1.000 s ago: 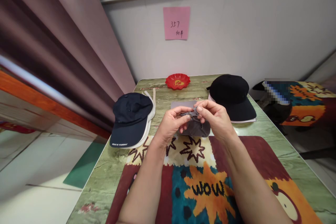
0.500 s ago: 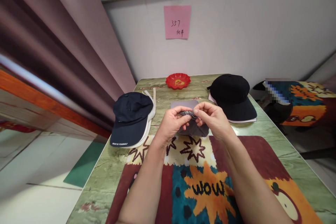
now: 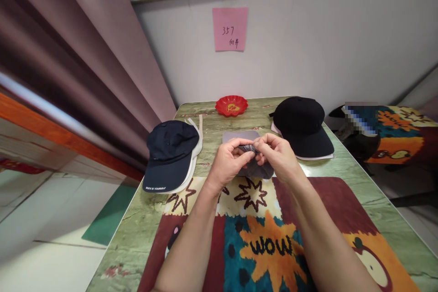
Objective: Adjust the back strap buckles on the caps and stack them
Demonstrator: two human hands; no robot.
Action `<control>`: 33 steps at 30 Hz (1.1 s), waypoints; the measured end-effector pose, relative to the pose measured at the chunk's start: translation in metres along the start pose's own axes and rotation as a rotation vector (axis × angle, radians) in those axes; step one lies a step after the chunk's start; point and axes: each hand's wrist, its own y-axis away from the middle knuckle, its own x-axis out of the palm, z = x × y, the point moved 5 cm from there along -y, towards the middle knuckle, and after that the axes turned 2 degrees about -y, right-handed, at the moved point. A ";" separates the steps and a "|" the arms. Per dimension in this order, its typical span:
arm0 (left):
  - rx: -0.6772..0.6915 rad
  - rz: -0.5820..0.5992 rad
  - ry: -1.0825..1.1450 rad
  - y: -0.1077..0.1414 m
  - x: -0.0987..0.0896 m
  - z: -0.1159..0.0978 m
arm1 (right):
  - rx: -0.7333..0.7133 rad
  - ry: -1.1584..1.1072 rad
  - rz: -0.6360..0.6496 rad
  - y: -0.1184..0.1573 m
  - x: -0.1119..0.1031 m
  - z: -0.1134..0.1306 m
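Note:
A grey cap [image 3: 256, 171] is held in front of me, just beyond the patterned mat's far edge, its brim [image 3: 239, 136] pointing toward the wall. My left hand [image 3: 226, 160] pinches the dark, striped edge of the cap's near side between thumb and fingers. Close beside it, my right hand [image 3: 278, 154] is closed on the same edge, fingertips almost meeting the left ones. The fingers hide much of the gripped part, so a strap or buckle there cannot be made out.
To the left, a navy cap [image 3: 171, 146] lies over white caps. A black cap [image 3: 299, 121] rests on a pale one at right. A red scalloped dish [image 3: 232, 106] stands at the back. The colourful mat [image 3: 253, 246] covers the near part of the table [image 3: 119, 255].
My fingers have shifted slightly on the cap's edge, with the left thumb moved a little to the right. The other caps and the dish have stayed put.

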 end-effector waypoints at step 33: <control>0.332 0.068 -0.466 0.010 0.001 -0.026 | 0.016 0.045 0.222 -0.002 -0.015 0.003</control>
